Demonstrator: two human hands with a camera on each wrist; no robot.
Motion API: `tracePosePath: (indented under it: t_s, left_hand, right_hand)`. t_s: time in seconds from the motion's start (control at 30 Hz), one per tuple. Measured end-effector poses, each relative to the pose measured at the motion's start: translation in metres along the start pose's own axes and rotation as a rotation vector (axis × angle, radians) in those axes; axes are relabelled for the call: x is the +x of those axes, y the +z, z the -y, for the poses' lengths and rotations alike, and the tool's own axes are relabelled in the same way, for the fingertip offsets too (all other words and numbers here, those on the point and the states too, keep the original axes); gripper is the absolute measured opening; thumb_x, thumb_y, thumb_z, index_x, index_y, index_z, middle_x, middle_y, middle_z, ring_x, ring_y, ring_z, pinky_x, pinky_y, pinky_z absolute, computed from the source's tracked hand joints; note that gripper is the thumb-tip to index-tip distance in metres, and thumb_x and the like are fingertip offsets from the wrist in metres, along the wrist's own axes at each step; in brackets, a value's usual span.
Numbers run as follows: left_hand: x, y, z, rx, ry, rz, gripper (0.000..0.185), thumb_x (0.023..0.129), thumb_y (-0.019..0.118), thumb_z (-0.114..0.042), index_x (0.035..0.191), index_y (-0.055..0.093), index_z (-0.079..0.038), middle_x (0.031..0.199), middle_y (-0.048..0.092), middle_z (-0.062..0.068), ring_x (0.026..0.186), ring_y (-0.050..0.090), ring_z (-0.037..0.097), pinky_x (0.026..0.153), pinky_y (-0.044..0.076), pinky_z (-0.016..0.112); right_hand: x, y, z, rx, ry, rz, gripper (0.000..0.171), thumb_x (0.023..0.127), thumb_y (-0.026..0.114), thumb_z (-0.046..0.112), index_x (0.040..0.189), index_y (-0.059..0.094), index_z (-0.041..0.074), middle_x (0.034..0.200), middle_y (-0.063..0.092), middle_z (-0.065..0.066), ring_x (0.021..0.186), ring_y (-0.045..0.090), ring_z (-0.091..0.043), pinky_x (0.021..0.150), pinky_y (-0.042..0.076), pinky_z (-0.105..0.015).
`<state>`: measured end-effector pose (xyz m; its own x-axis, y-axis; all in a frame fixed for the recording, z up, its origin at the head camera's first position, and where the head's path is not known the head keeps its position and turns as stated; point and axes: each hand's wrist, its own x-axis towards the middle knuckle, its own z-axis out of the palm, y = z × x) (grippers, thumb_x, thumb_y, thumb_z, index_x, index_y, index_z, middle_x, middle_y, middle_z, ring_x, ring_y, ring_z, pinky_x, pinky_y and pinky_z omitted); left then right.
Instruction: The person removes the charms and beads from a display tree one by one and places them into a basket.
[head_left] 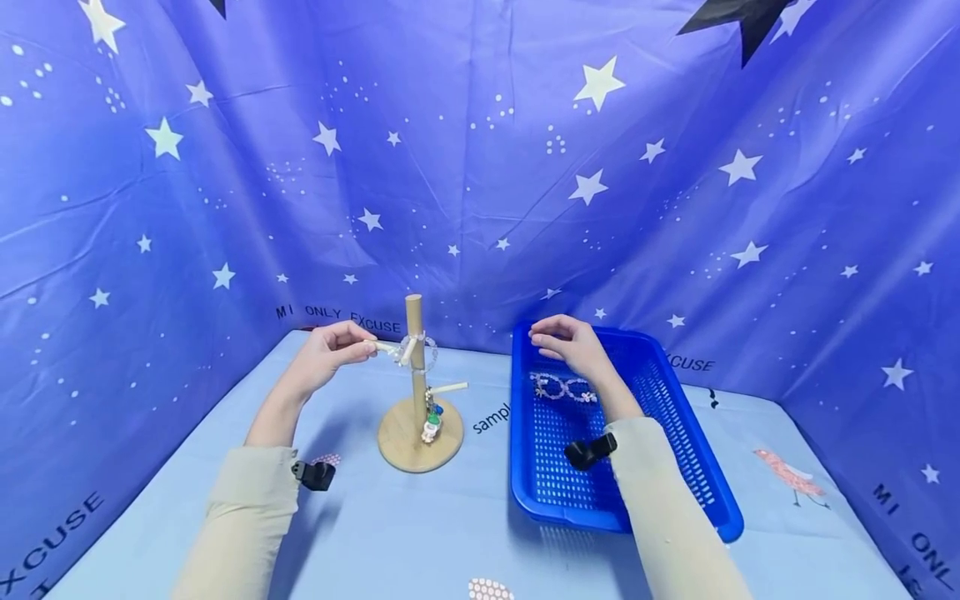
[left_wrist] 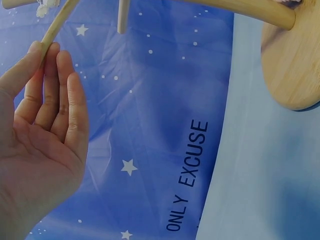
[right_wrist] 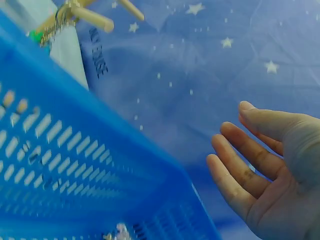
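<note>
Backdrop: blue star-print cloth beyond both hands, pale blue tablecloth below them.
Left grip: left hand pinches a wooden peg between thumb and fingertips, gap down to peg thickness. Remaining fingers loosely bent alongside, palm bare.
Stand: wooden stand upright, post just right of the pinch.
Bracelet: clear beaded bracelet right of the pinch, at the upper post. Can't tell which peg carries it. White piece shows near the pinched peg; can't tell if it's part of that bracelet.
Charms: charm bundle lower right of the pinch, below the lower peg and close to the post; green, blue and white bits.
Base: round base flat on the cloth, below and right of the pinch.
Right grip: right hand well right of the pinch, fingers relaxed, thumb apart from them, nothing held. Head view puts it over the basket's far end.
Basket: blue basket, slotted walls, right of the stand, under the right hand and forearm.
Contents: beaded loops in the basket, side by side, nearer the wearer than the right hand.
Wrists: cream sleeves behind each hand, black wrist unit at each cuff.
Far right: pink bird print on the tablecloth, past the basket.
</note>
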<state>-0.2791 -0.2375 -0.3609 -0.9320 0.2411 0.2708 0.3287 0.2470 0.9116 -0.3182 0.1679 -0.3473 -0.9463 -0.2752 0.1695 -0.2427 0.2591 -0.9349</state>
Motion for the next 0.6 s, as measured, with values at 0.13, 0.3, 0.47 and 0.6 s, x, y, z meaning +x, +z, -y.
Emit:
tracePosePath:
  t_s: [0.13,0.3,0.47,0.6]
  left_hand:
    - [0.001,-0.001,-0.001,0.002,0.008,0.001,0.012,0.097,0.065,-0.013,0.103,0.066,-0.002,0.087,0.071,-0.015,0.086,0.067,0.003,0.086,0.057,0.017]
    - [0.0,-0.002,-0.002,0.013,0.003,0.001,0.017,0.097,0.064,-0.013,0.105,0.065,0.002,0.087,0.071,-0.015,0.086,0.067,0.003,0.086,0.056,0.017]
    - [-0.001,-0.001,-0.001,0.009,-0.005,0.003,0.016,0.097,0.065,-0.014,0.105,0.065,0.001,0.088,0.071,-0.014,0.089,0.069,0.009,0.086,0.057,0.017]
    - [-0.002,0.001,-0.001,-0.002,0.009,-0.005,0.014,0.097,0.064,-0.013,0.103,0.066,-0.001,0.087,0.07,-0.014,0.087,0.068,0.006,0.085,0.057,0.017]
  right_hand:
    - [0.001,0.01,0.012,0.025,-0.012,0.013,0.035,0.097,0.065,0.011,0.125,0.057,-0.009,0.13,0.06,-0.029,0.1,0.066,-0.005,0.099,0.056,-0.039]
    - [-0.001,0.022,0.02,0.033,-0.037,0.026,0.033,0.097,0.064,0.01,0.124,0.058,-0.008,0.128,0.061,-0.027,0.102,0.067,-0.007,0.097,0.057,-0.034]
    - [-0.002,0.034,0.027,0.037,-0.053,0.022,0.031,0.097,0.065,0.01,0.123,0.06,-0.006,0.127,0.063,-0.024,0.102,0.067,-0.009,0.094,0.058,-0.031]
    - [-0.002,0.044,0.034,0.036,-0.081,0.019,0.031,0.096,0.066,0.012,0.122,0.061,-0.005,0.126,0.065,-0.024,0.105,0.068,-0.015,0.096,0.058,-0.036]
